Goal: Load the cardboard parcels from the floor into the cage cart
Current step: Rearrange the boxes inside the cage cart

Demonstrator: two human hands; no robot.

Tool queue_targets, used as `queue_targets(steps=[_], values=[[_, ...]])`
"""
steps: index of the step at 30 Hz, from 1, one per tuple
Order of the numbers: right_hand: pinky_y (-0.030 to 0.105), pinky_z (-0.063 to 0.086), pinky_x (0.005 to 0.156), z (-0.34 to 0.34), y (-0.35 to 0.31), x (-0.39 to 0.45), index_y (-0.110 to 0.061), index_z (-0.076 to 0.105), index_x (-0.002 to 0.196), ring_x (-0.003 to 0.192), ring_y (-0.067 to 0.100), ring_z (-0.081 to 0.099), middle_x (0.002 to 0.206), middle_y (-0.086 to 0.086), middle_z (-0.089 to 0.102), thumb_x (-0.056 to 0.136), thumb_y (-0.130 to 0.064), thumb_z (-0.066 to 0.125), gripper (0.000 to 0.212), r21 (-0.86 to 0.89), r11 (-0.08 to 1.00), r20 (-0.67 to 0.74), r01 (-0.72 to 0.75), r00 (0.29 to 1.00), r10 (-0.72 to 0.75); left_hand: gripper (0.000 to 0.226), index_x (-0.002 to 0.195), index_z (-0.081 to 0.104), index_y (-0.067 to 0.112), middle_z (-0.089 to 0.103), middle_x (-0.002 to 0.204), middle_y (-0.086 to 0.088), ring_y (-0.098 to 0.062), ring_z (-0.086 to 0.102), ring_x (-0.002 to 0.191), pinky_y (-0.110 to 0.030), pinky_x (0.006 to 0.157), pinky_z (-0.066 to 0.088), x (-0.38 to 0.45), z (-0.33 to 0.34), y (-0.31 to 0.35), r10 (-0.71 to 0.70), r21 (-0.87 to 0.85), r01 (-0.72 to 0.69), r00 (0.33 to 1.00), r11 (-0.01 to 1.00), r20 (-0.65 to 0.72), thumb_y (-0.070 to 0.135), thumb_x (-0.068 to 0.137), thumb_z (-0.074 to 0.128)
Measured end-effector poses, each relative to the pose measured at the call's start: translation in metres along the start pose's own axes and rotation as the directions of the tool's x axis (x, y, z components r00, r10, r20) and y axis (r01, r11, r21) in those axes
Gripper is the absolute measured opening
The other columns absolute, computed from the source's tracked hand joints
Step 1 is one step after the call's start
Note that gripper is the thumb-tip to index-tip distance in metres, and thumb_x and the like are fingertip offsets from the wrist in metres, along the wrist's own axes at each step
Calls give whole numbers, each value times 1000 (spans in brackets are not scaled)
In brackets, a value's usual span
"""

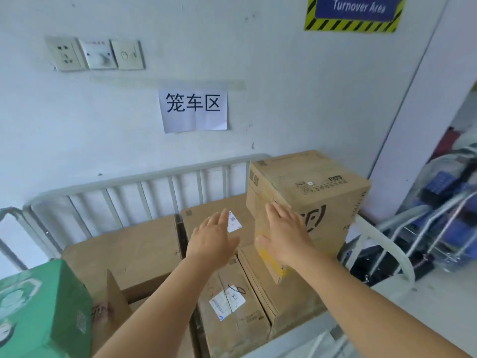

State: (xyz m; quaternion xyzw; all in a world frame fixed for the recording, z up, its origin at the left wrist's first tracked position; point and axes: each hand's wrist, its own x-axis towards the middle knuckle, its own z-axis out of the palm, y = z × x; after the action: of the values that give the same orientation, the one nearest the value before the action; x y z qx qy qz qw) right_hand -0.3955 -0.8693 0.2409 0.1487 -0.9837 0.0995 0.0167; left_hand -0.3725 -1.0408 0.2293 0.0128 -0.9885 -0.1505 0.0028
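Tall brown cardboard parcel (307, 200) sits atop the stack, far right in the grey metal cage cart (144, 182). Right hand (286, 235) flat against its near face, left hand (214, 240) free, fingers straight. Push square and low so it seats without tipping.

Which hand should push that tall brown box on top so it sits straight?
Probably the right hand: it lies flat against the near face of the tall brown cardboard box stacked in the grey metal cage cart. The left hand is open beside that box, apparently not touching it.

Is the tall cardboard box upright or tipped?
Upright: the tall box stands atop flat parcels, its top face level, right hand flat against it.
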Motion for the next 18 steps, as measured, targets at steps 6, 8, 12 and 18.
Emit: queue_targets(steps=[6,8,12,18], values=[[38,9,119,-38,47,5,-15,9,155,149,19,7,162,2,9,96,-50,46,78,46,992,-100,-118,987,122,71,155,5,22,16,161,0,-22,21,146,-41,117,25,21,-14,32,42,-60,-43,999,997,-20,48,98,39],[39,11,119,-43,67,12,-15,7,156,150,20,6,163,2,7,95,-53,46,82,84,981,-96,-174,979,182,70,155,6,22,17,161,0,-21,22,146,-41,115,28,32,-15,40,46,-75,-47,999,996,-16,49,98,38],[42,15,120,-51,111,32,-14,6,156,149,24,9,163,5,9,94,-52,48,84,214,932,-69,-293,947,314,71,155,2,22,16,161,0,-22,31,142,-41,112,33,65,-12,56,39,-93,-37,999,995,22,50,99,35],[46,19,119,-45,180,83,-12,3,156,148,29,12,162,9,10,93,-50,52,88,341,850,-26,-401,900,435,71,155,-1,20,18,160,-1,-24,40,136,-39,104,37,134,-9,84,-17,-125,21,999,992,36,49,100,33]])
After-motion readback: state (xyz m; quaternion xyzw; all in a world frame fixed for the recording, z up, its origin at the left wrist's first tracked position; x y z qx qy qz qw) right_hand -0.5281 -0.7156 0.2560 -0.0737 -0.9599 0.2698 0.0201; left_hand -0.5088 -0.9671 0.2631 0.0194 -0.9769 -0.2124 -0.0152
